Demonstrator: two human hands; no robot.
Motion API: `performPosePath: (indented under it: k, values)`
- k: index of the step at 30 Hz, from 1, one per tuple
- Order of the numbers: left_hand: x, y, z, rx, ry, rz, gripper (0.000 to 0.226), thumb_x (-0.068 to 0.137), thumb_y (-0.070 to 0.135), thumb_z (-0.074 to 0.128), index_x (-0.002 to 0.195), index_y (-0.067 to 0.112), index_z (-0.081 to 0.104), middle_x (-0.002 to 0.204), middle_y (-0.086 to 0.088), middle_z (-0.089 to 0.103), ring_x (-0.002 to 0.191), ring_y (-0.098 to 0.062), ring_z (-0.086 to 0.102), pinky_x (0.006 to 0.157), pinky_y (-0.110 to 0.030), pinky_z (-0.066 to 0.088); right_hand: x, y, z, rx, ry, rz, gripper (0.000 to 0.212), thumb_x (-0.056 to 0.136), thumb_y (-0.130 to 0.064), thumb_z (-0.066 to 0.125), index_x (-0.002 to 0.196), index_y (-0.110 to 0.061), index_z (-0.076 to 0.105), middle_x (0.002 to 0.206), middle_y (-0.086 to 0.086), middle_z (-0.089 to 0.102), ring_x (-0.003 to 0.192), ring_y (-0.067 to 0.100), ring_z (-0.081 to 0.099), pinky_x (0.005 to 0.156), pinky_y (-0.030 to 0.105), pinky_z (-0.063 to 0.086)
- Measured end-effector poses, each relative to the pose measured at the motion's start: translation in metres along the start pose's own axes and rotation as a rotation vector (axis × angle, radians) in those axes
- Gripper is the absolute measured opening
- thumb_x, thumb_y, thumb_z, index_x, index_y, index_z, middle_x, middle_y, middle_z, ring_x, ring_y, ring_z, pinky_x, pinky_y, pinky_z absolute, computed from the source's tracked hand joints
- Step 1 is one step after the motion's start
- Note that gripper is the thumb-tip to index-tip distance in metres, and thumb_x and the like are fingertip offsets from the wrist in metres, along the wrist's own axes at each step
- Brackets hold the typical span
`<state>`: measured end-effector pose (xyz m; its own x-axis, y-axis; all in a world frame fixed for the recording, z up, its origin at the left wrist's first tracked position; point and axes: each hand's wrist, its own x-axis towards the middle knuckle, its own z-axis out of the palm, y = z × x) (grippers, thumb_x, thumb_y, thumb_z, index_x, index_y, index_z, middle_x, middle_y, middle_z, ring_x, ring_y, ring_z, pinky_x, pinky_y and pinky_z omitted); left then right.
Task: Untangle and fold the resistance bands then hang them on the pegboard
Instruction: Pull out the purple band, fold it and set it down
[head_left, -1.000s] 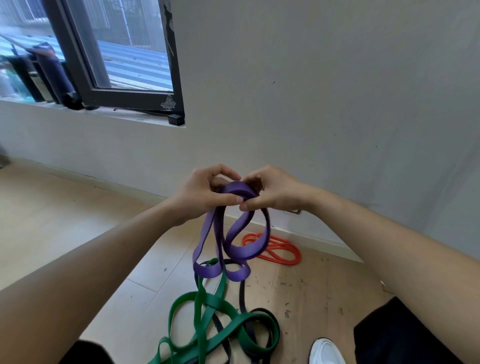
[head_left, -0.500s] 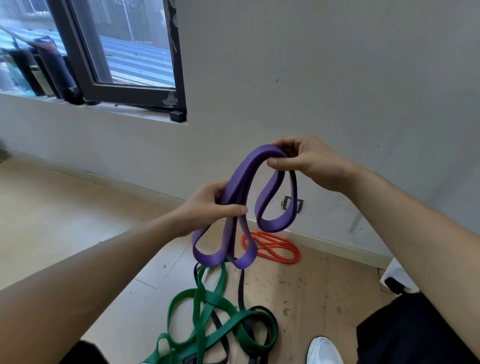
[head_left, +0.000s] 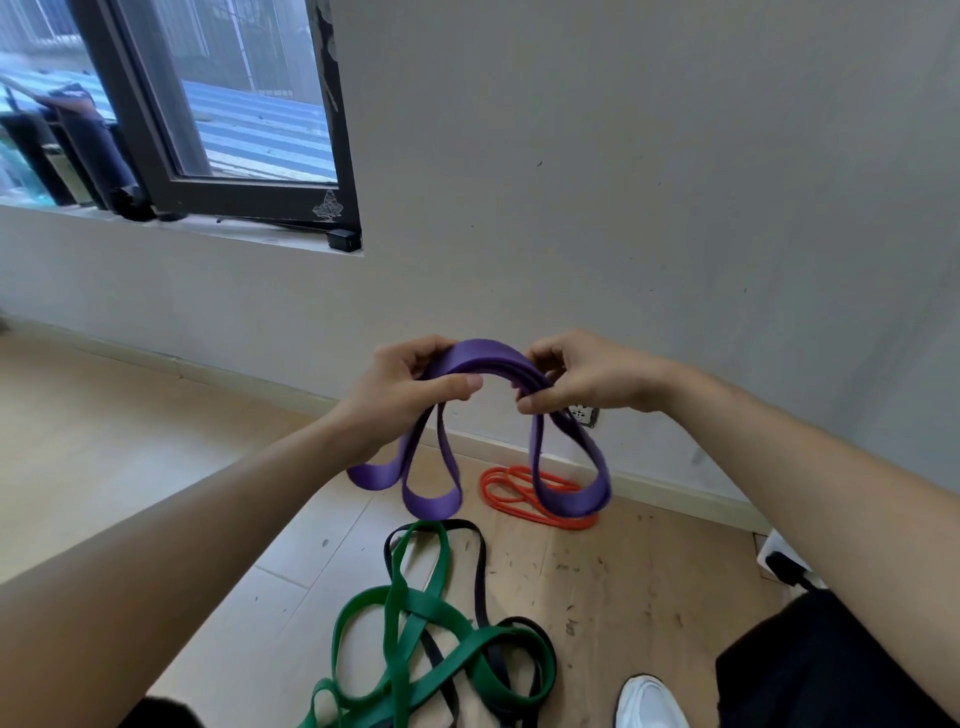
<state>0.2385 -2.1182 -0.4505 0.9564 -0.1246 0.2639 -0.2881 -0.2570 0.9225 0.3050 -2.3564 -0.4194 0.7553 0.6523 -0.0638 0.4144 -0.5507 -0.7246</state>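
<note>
A wide purple resistance band (head_left: 485, 358) arches between my two hands at chest height, folded into several layers. My left hand (head_left: 402, 387) grips its left side, thumb across the front, and two loops hang below it. My right hand (head_left: 582, 376) pinches the right side, where one longer loop hangs down. On the floor below lie a green band (head_left: 415, 613) tangled with a black band (head_left: 480, 566). An orange band (head_left: 511, 493) lies coiled by the skirting board. No pegboard is in view.
A grey wall (head_left: 623, 208) faces me, with a power socket (head_left: 584, 414) low down behind my right hand. A dark-framed window (head_left: 218, 130) sits upper left above a ledge. My white shoe (head_left: 647, 701) shows at the bottom, on the wooden floor (head_left: 104, 441).
My right hand came down from its raised position and closer to the left. The purple band now forms a low arch between both hands, with loops hanging on each side.
</note>
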Motion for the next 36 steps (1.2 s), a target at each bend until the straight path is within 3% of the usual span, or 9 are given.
performPosePath:
  k: [6,9,12,15,20,23,28,31,36]
  values:
    - [0.001,0.000,-0.002,-0.009,-0.004,-0.013,0.026,0.089,0.015,0.074,0.115,0.012,0.070,0.098,-0.009,0.075,0.092,-0.024,0.074,0.087,-0.030,0.059,0.006,-0.016,0.013,0.012,0.036,-0.053,0.021,0.089,-0.021,0.076,0.109,-0.019,0.070,0.095,-0.001,0.074,0.081,0.009,0.070,0.071,0.029,0.056]
    - [0.000,-0.002,-0.010,0.033,-0.008,-0.045,0.023,0.091,0.016,0.073,0.114,0.013,0.070,0.100,-0.011,0.074,0.096,-0.025,0.073,0.089,-0.031,0.059,0.006,-0.019,0.009,0.067,0.073,-0.049,0.021,0.089,-0.019,0.075,0.109,-0.012,0.070,0.089,0.000,0.074,0.076,0.005,0.070,0.067,0.026,0.055]
    - [-0.003,-0.004,-0.013,0.053,-0.064,-0.077,0.022,0.092,0.015,0.071,0.113,0.012,0.069,0.101,-0.012,0.074,0.097,-0.023,0.073,0.087,-0.027,0.058,0.006,-0.023,0.011,0.092,0.101,-0.063,0.021,0.087,-0.017,0.077,0.104,-0.007,0.071,0.086,0.007,0.073,0.071,0.009,0.070,0.063,0.027,0.056]
    - [-0.005,-0.010,-0.016,0.103,-0.139,-0.082,0.025,0.091,0.017,0.071,0.116,0.012,0.069,0.103,-0.017,0.073,0.099,-0.025,0.072,0.092,-0.033,0.058,0.003,-0.026,0.009,0.026,0.099,-0.069,0.022,0.086,-0.019,0.079,0.104,-0.010,0.072,0.085,0.010,0.074,0.071,0.013,0.071,0.060,0.027,0.056]
    - [-0.006,-0.015,-0.016,0.156,-0.196,-0.101,0.028,0.092,0.015,0.070,0.120,0.011,0.067,0.108,-0.014,0.074,0.103,-0.026,0.071,0.097,-0.042,0.057,-0.003,-0.032,0.001,-0.074,0.084,-0.099,0.040,0.086,-0.022,0.078,0.124,-0.019,0.065,0.083,0.007,0.071,0.071,0.019,0.072,0.055,0.029,0.058]
    - [-0.007,-0.020,-0.010,0.181,-0.194,-0.096,0.043,0.089,0.021,0.076,0.130,0.019,0.063,0.114,-0.004,0.073,0.108,-0.019,0.070,0.101,-0.042,0.056,-0.005,-0.033,-0.001,-0.065,0.098,-0.128,0.039,0.088,-0.019,0.076,0.126,-0.019,0.068,0.083,0.004,0.072,0.070,0.017,0.072,0.058,0.036,0.062]
    - [-0.015,-0.024,0.014,0.264,0.036,-0.051,0.066,0.080,0.036,0.083,0.139,0.029,0.053,0.129,0.010,0.061,0.120,-0.003,0.056,0.109,-0.038,0.046,-0.007,-0.025,-0.004,0.022,0.181,-0.118,0.033,0.089,-0.014,0.074,0.122,-0.015,0.070,0.085,0.002,0.073,0.069,0.017,0.073,0.062,0.040,0.064]
    - [-0.024,-0.026,0.033,0.326,0.094,0.002,0.094,0.064,0.065,0.078,0.145,0.030,0.045,0.135,0.013,0.052,0.125,-0.006,0.051,0.106,-0.034,0.046,-0.007,-0.023,-0.004,0.098,0.255,-0.141,0.029,0.090,-0.013,0.074,0.119,-0.014,0.071,0.093,0.013,0.073,0.075,0.020,0.074,0.063,0.040,0.064]
    - [-0.026,-0.026,0.057,0.435,0.209,0.028,0.116,0.055,0.078,0.078,0.151,0.037,0.027,0.139,0.015,0.044,0.129,-0.007,0.047,0.102,-0.041,0.050,-0.001,-0.024,0.006,0.299,0.373,-0.169,0.025,0.090,-0.009,0.073,0.115,-0.011,0.071,0.088,0.013,0.068,0.073,0.019,0.070,0.062,0.038,0.061]
